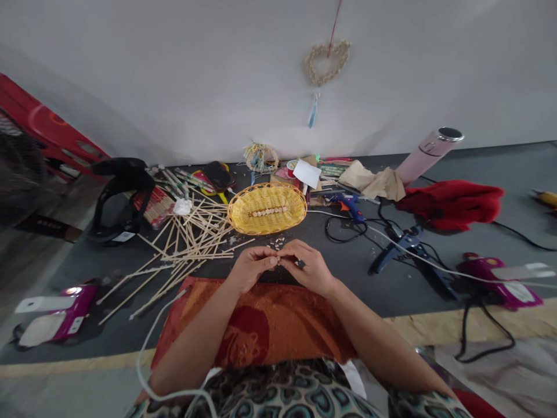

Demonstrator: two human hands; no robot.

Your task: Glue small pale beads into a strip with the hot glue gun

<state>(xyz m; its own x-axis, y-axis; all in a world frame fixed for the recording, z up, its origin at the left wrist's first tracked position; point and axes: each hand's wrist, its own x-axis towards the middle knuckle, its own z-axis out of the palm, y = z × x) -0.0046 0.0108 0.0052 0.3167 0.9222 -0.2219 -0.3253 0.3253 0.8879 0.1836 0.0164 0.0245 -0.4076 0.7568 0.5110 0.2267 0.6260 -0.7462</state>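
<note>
My left hand (253,267) and my right hand (308,267) meet above the front of the table, fingertips pinched together on a small pale wooden piece (279,259). Its exact shape is mostly covered by my fingers. Just beyond them, several short cut bits of wood (278,242) lie loose on the dark tabletop. Behind these stands a yellow oval wicker basket (243,200), with a row of joined small wooden pieces (267,212) lying in it. Under my wrists an orange-red cloth (287,316) is spread along the table edge.
Left of the basket lies a loose heap of thin wooden sticks (191,238). To the right are a blue glue gun (350,204), blue-handled cutters (398,249), a red cloth (452,203) and a pink flask (429,155). A white cable (404,251) crosses the right side.
</note>
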